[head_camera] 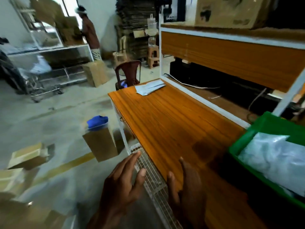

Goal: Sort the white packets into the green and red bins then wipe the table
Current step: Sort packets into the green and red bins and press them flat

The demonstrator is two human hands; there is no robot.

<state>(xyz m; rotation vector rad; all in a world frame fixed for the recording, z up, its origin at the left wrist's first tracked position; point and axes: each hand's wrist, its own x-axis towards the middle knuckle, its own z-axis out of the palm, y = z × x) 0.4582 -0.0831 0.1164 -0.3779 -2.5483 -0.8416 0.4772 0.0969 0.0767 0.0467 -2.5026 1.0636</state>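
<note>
A green bin (244, 139) stands at the right end of the orange wooden table (165, 119), with white packets (277, 156) piled inside it. A few more flat white packets (149, 87) lie at the table's far end. My left hand (122, 187) hovers open over the table's near edge and the wire grid below it. Beside it, my right hand (188, 182) is open over the table top with its fingers apart and nothing in it. No red bin is in view.
A blue cloth (97, 121) rests on a cardboard box (100, 144) on the floor left of the table. A dark red chair (128, 73) stands beyond the far end. A person (89, 33) stands far back. A shelf (231, 52) overhangs the table's rear.
</note>
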